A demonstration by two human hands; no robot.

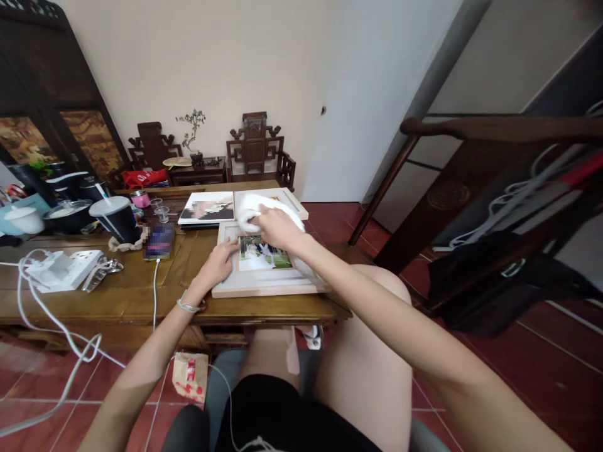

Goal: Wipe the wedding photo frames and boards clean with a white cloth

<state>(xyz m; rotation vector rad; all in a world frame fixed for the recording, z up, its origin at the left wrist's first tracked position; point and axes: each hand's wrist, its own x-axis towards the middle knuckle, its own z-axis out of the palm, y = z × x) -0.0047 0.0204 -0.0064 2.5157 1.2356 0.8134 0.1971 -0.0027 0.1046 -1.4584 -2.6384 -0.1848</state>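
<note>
A light wooden picture frame point(226, 290) lies flat at the table's near edge, with a small photo point(268, 254) inside a pale mat. My left hand point(219, 263) rests on the frame's left side, fingers stretched out over its border. A white cloth point(252, 207) is bunched under my right hand point(277, 227), whose fingers are closed on it over the far part of the frame. Behind, a second pale frame point(298, 204) lies partly covered by the cloth. Left of that sits a stack with a black-and-white picture point(207, 206) on top.
On the wooden table point(183, 295) to the left are a charging phone point(159, 242), a dark cup with a straw point(115, 220), a white power strip point(78, 270) and loose cables. A wooden chair point(405, 176) stands at the right. A paper bag point(191, 376) is below the table.
</note>
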